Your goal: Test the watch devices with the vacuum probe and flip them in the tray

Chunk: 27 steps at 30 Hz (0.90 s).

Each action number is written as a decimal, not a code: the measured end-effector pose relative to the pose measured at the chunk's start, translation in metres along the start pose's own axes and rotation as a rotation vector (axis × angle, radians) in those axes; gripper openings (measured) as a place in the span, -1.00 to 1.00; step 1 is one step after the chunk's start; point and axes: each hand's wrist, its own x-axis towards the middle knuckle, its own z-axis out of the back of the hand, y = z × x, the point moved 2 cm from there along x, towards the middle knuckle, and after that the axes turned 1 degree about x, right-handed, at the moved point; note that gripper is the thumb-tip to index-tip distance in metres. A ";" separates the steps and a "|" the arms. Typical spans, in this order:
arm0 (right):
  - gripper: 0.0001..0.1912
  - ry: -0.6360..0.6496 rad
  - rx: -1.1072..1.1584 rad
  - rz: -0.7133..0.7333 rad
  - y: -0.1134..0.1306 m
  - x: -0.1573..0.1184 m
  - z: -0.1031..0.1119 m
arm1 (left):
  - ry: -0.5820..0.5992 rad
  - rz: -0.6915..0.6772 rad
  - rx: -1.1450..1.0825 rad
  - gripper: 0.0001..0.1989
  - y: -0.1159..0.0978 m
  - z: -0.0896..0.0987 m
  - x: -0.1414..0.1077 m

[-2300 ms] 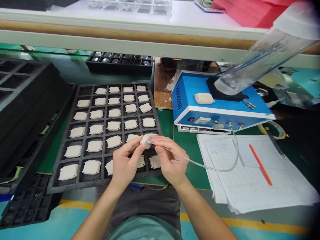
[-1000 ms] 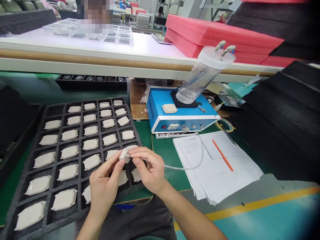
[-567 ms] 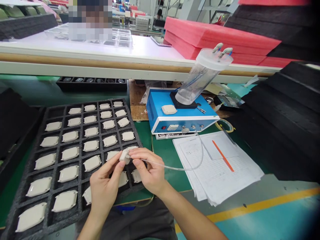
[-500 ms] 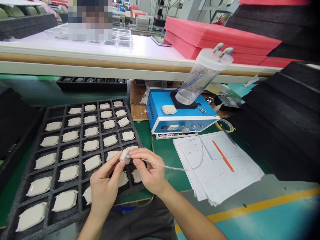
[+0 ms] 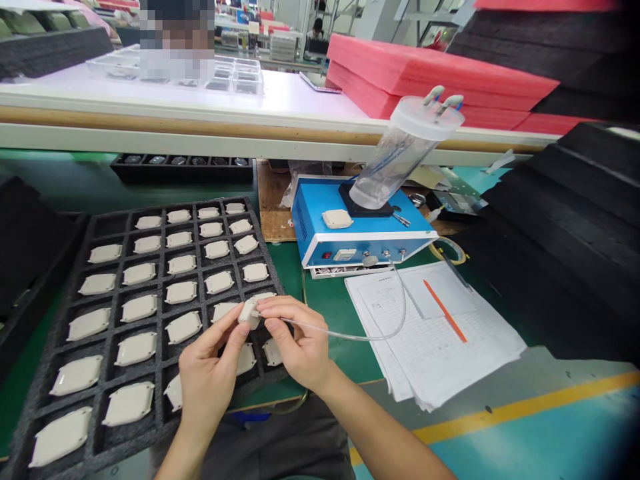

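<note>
Evidently pinched, pale case (image 5: 247, 313), within left grip (image 5: 211, 365)

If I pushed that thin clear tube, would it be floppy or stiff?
The clear tube would probably bend easily, since it loops in a smooth curve. It's likely light, being thin. It probably won't roll far: it runs between the blue box and the right hand.

Control box (image 5: 367, 225) as landmark. Tray (image 5: 111, 225) to its left. My left hand (image 5: 213, 365) and right hand (image 5: 300, 341) front-left of it, casing (image 5: 247, 312) between. Papers (image 5: 425, 350) in front. Cylinder (image 5: 383, 168) on top. Shelf (image 5: 290, 97) behind.
</note>
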 end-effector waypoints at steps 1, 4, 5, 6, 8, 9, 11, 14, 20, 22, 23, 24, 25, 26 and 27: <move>-0.85 0.000 0.004 0.000 0.000 0.000 0.000 | 0.000 0.002 -0.003 -0.63 0.000 0.000 0.000; -0.86 0.001 -0.007 -0.005 0.000 0.000 0.000 | -0.001 0.010 -0.010 -0.64 0.000 0.000 0.000; -0.86 0.002 -0.014 -0.008 0.000 0.000 0.000 | -0.001 0.011 -0.012 -0.64 0.000 0.000 0.000; -0.86 0.002 -0.018 -0.009 0.000 0.000 0.000 | -0.001 0.011 -0.012 -0.65 0.000 0.000 0.000; -0.86 0.002 -0.007 -0.007 0.000 0.000 0.000 | 0.002 0.007 -0.014 -0.65 -0.001 -0.001 0.000; -0.85 0.004 0.004 -0.007 0.000 0.000 0.000 | 0.002 0.005 -0.016 -0.66 -0.002 -0.001 0.000; -0.83 0.006 0.026 -0.005 0.000 0.000 0.000 | 0.002 0.001 -0.021 -0.66 -0.003 -0.001 0.000; -0.82 0.010 0.038 -0.008 -0.001 -0.001 0.000 | -0.003 -0.006 -0.024 -0.67 -0.004 -0.001 0.000; -0.80 0.014 0.058 -0.022 -0.002 -0.002 0.000 | -0.011 -0.018 -0.027 -0.67 -0.004 -0.001 0.001; -0.80 0.012 0.062 -0.020 -0.003 -0.002 0.000 | -0.014 -0.016 -0.022 -0.68 -0.004 -0.001 0.001; -0.80 0.011 0.063 -0.020 -0.003 -0.002 0.000 | -0.015 -0.015 -0.021 -0.68 -0.004 -0.001 0.001; -0.81 0.011 0.062 -0.020 -0.003 -0.002 0.000 | -0.017 -0.015 -0.021 -0.68 -0.004 0.000 0.001; -0.81 0.011 0.061 -0.019 -0.003 -0.002 0.000 | -0.018 -0.015 -0.022 -0.68 -0.004 0.000 0.001; -0.80 0.012 0.061 -0.019 -0.003 -0.002 0.000 | -0.019 -0.015 -0.023 -0.68 -0.004 0.000 0.001; -0.80 0.012 0.060 -0.019 -0.003 -0.002 0.000 | -0.020 -0.017 -0.023 -0.68 -0.004 0.000 0.001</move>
